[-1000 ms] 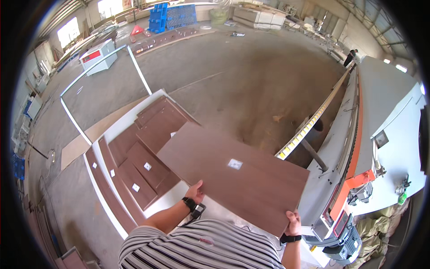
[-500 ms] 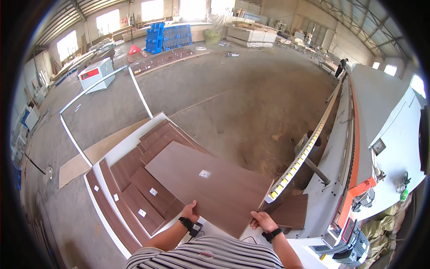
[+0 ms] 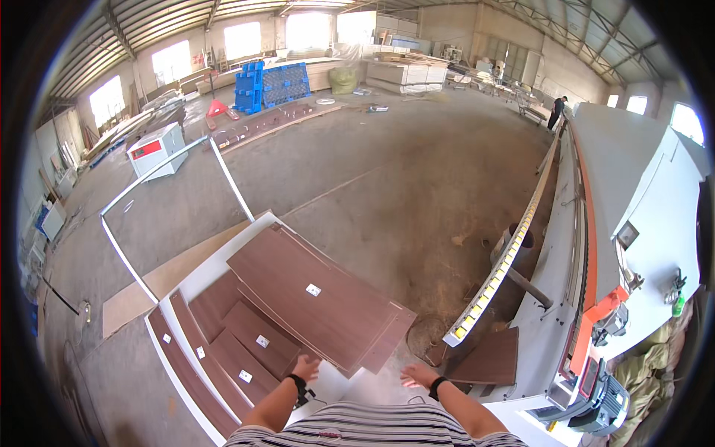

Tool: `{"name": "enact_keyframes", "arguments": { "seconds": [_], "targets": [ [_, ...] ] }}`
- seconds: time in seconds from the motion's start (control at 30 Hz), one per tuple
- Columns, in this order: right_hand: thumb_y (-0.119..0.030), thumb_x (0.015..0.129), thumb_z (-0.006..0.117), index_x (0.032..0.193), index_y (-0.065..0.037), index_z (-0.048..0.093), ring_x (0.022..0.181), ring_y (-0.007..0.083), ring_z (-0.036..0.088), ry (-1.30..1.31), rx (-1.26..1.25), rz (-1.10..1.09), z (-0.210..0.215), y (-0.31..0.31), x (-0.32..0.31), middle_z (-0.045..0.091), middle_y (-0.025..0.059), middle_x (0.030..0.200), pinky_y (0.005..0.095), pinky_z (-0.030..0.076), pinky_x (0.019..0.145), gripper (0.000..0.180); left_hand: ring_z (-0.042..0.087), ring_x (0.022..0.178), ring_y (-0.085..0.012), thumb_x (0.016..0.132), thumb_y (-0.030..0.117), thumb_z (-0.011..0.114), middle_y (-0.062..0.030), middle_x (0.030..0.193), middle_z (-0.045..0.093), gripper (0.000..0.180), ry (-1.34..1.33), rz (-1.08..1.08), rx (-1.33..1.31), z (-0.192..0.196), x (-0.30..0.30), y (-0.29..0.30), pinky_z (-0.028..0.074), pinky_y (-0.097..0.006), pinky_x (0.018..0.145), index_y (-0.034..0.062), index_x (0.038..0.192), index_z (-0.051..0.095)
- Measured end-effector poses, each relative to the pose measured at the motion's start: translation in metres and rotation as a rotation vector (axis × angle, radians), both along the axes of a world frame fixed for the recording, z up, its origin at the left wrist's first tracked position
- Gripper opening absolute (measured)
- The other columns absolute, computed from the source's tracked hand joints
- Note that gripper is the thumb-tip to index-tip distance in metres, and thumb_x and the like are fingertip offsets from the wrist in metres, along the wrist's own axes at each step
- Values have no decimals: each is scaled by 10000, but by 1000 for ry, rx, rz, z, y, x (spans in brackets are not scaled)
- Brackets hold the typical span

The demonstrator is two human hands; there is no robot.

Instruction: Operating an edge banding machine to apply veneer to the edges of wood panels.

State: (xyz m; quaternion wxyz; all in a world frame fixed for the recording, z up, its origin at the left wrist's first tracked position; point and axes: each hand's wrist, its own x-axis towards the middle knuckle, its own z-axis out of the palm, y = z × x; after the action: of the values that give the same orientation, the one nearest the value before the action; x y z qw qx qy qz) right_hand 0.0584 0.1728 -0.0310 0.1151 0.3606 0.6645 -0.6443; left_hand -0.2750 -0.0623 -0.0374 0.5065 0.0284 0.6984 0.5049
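A large brown wood-grain panel (image 3: 309, 268) with a small white label lies on top of a stack of similar boards, slightly askew to those under it. My left hand (image 3: 305, 367) is open just off the stack's near edge, its fingers loosely apart and holding nothing. Over to the right, my right hand (image 3: 418, 375) is also open and empty, fingers spread, apart from the panel's near right corner. Smaller labelled brown boards (image 3: 261, 340) lie left of the large panel on the white base (image 3: 179, 375).
A long orange-edged machine (image 3: 588, 223) runs along the right, with a roller rail (image 3: 495, 277) beside it. Another brown board (image 3: 488, 357) leans low by the machine. A white metal frame (image 3: 232, 180) stands at left; a person (image 3: 556, 113) is far right.
Both hands have let go of the large panel and drawn back from it. The panel has moved away and to the left, down onto the stack.
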Motion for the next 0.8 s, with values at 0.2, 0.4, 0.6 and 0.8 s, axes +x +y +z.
{"name": "enact_keyframes", "arguments": {
  "seconds": [0.2, 0.4, 0.6, 0.8],
  "targets": [
    [-297, 837, 529, 937, 1, 583, 788, 167, 614, 51, -1, -89, -9, -36, 67, 638, 80, 904, 268, 485, 695, 319, 523, 729, -165, 807, 242, 508, -3, 689, 496, 136, -368, -197, 18, -46, 22, -61, 446, -360, 661, 117, 786, 459],
    [-270, 827, 459, 904, -75, 532, 597, 204, 573, -65, 298, 79, -27, -49, 150, 604, 99, 830, 285, 457, 477, 222, 557, 658, -203, 790, 262, 472, -47, 628, 531, 205, 408, -763, 158, -20, 48, -40, 446, -347, 622, 94, 686, 526],
    [-256, 822, 454, 864, -80, 531, 578, 191, 557, -187, 249, -40, -21, -60, 199, 585, 81, 787, 277, 445, 469, 197, 582, 682, -233, 765, 290, 531, -135, 727, 602, 265, 673, -906, 55, -14, 68, 1, 464, -323, 653, 45, 714, 618],
    [-243, 817, 449, 825, -85, 529, 559, 177, 541, -176, 246, -44, -16, -56, 205, 566, 64, 744, 269, 433, 461, 177, 580, 666, -240, 764, 291, 538, -125, 739, 611, 278, 437, -750, 68, 12, 75, 15, 465, -309, 649, 26, 729, 616]
  ]
}}
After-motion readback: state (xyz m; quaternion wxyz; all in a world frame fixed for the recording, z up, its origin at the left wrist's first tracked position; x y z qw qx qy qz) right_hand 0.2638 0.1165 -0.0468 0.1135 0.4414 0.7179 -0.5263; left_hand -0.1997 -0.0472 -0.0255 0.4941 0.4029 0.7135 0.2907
